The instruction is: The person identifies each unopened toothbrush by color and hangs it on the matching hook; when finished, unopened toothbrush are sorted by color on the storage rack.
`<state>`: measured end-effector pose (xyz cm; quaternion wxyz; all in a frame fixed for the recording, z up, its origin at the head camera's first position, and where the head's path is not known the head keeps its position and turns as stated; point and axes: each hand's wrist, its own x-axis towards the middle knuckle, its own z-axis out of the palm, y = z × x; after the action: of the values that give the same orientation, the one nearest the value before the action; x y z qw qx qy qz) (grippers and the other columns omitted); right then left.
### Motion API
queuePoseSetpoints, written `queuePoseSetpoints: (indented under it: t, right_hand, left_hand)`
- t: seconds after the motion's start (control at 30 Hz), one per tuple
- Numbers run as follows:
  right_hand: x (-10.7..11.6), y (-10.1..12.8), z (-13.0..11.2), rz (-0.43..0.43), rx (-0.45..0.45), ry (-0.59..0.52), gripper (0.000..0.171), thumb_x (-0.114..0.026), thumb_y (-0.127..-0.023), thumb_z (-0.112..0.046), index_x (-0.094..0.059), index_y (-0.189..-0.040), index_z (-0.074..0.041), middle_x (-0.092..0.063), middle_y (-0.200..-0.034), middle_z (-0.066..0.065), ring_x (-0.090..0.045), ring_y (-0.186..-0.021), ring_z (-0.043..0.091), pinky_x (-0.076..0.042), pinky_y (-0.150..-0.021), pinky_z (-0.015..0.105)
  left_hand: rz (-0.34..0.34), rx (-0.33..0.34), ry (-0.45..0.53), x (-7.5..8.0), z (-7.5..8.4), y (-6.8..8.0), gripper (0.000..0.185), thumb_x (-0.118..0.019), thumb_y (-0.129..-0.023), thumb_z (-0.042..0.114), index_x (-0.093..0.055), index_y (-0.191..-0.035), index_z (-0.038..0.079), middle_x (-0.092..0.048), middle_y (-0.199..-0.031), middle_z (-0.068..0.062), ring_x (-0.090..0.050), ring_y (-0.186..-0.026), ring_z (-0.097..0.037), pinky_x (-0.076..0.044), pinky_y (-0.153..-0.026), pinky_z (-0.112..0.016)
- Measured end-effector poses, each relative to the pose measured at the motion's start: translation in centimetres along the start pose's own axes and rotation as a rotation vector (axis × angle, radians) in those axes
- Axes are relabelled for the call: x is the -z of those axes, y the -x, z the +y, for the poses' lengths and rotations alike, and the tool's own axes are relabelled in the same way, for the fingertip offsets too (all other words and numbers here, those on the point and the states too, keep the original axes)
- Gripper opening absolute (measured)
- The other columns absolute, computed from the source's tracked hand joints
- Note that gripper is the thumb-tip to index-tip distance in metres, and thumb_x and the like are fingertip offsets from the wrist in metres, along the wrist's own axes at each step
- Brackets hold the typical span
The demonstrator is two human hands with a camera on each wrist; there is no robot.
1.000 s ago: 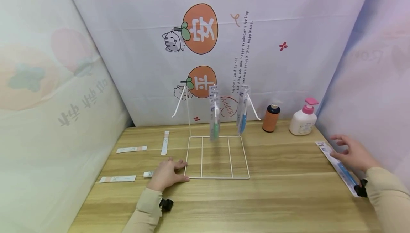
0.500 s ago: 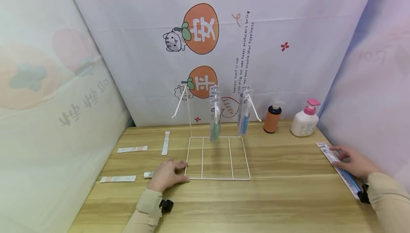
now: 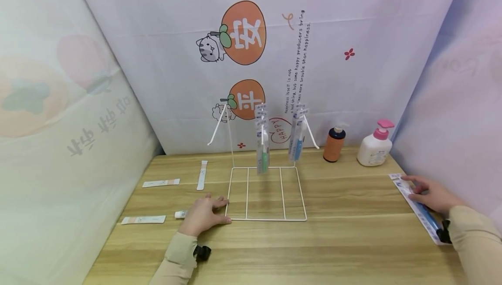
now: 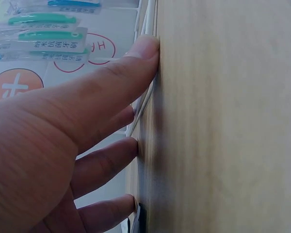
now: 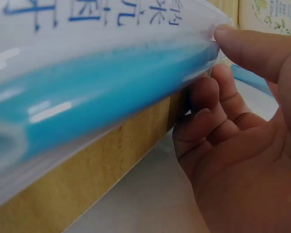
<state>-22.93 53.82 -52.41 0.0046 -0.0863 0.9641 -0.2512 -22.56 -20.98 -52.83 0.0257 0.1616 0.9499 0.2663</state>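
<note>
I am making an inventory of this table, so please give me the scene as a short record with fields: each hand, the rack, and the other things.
left hand: the left hand rests flat on the table, fingers at the near-left corner of the white wire rack
right hand: the right hand grips the packaged blue toothbrush at the table's right edge
hanging on rack: green toothbrush pack, blue toothbrush pack
at the back: orange bottle, white pump bottle with pink top
on the left: three flat narrow boxes, small tube

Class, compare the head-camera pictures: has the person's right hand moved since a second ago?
Yes. The right hand has come down from above the packaged toothbrush at the table's right edge onto it; thumb and fingers now pinch the pack. The pink-pump bottle stays put.
</note>
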Motion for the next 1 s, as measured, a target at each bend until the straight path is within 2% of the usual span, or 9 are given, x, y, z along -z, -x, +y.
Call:
queuePoseSetpoints:
  t: [0.13,0.33,0.4,0.53,0.63,0.77,0.87,1.0]
  right_hand:
    - [0.2,-0.2,0.0,-0.015,-0.006,0.018,0.063,-0.078,-0.100,-0.015,-0.054,-0.157,-0.011,-0.066,-0.098,0.010,-0.058,-0.086,0.021,-0.047,-0.070,0.030]
    - [-0.3,-0.8,0.5,-0.008,-0.057,0.065,0.057,-0.070,-0.106,-0.022,-0.052,-0.151,0.008,-0.057,-0.086,0.005,-0.051,-0.074,0.020,-0.041,-0.064,0.033]
    - [-0.6,-1.0,0.7,0.021,-0.064,0.078,0.053,-0.069,-0.106,-0.023,-0.055,-0.146,0.010,-0.060,-0.087,0.008,-0.054,-0.075,0.021,-0.043,-0.065,0.034]
    - [-1.0,-1.2,0.9,0.078,-0.051,0.067,0.047,-0.070,-0.105,-0.020,-0.060,-0.139,0.011,-0.072,-0.102,0.027,-0.067,-0.090,0.040,-0.053,-0.074,0.047]
    - [-0.9,-1.3,0.5,0.108,-0.038,0.041,0.045,-0.069,-0.105,-0.018,-0.061,-0.138,0.011,-0.070,-0.113,0.037,-0.066,-0.104,0.057,-0.055,-0.081,0.060]
    - [-0.6,-1.4,-0.5,0.120,-0.040,0.019,0.046,-0.069,-0.106,-0.019,-0.060,-0.140,0.011,-0.068,-0.117,0.041,-0.064,-0.108,0.061,-0.054,-0.083,0.066]
    - [-0.3,-1.3,-1.3,0.113,-0.055,-0.005,0.051,-0.069,-0.107,-0.025,-0.059,-0.143,0.008,-0.067,-0.120,0.041,-0.065,-0.108,0.058,-0.055,-0.081,0.061]
    - [0.2,-1.4,-3.3,0.134,-0.046,-0.040,0.053,-0.072,-0.106,-0.030,-0.059,-0.145,0.004,-0.068,-0.120,0.036,-0.067,-0.105,0.048,-0.054,-0.074,0.041]
  left_hand:
    - [0.003,-0.003,0.000,0.1,0.1,0.1,0.065,-0.093,-0.082,0.052,-0.077,-0.138,0.022,-0.069,-0.144,-0.004,-0.042,-0.149,-0.055,-0.038,-0.117,-0.070]
    - [0.007,0.000,0.007,0.2,0.1,0.1,0.064,-0.093,-0.082,0.050,-0.078,-0.137,0.022,-0.069,-0.143,-0.004,-0.042,-0.149,-0.055,-0.038,-0.118,-0.070]
    - [0.006,-0.001,0.004,0.2,0.1,0.1,0.064,-0.093,-0.082,0.051,-0.078,-0.137,0.022,-0.069,-0.143,-0.003,-0.042,-0.148,-0.055,-0.038,-0.117,-0.070]
    - [0.002,-0.002,-0.003,0.1,0.1,0.0,0.065,-0.093,-0.082,0.053,-0.078,-0.137,0.022,-0.069,-0.143,-0.003,-0.043,-0.148,-0.055,-0.038,-0.117,-0.070]
    - [0.002,0.000,0.004,0.2,0.2,0.0,0.065,-0.093,-0.082,0.052,-0.078,-0.137,0.022,-0.069,-0.144,-0.003,-0.042,-0.148,-0.055,-0.037,-0.118,-0.071]
    - [0.003,-0.002,0.004,0.3,0.2,0.0,0.065,-0.093,-0.082,0.052,-0.078,-0.137,0.022,-0.069,-0.144,-0.003,-0.042,-0.148,-0.055,-0.036,-0.118,-0.071]
    - [0.000,0.000,0.001,0.2,0.3,0.1,0.065,-0.093,-0.082,0.053,-0.078,-0.137,0.022,-0.069,-0.144,-0.003,-0.042,-0.148,-0.055,-0.036,-0.118,-0.071]
    - [-0.006,0.006,-0.003,0.2,0.3,0.1,0.065,-0.092,-0.082,0.053,-0.078,-0.137,0.022,-0.069,-0.144,-0.003,-0.042,-0.149,-0.054,-0.037,-0.118,-0.071]
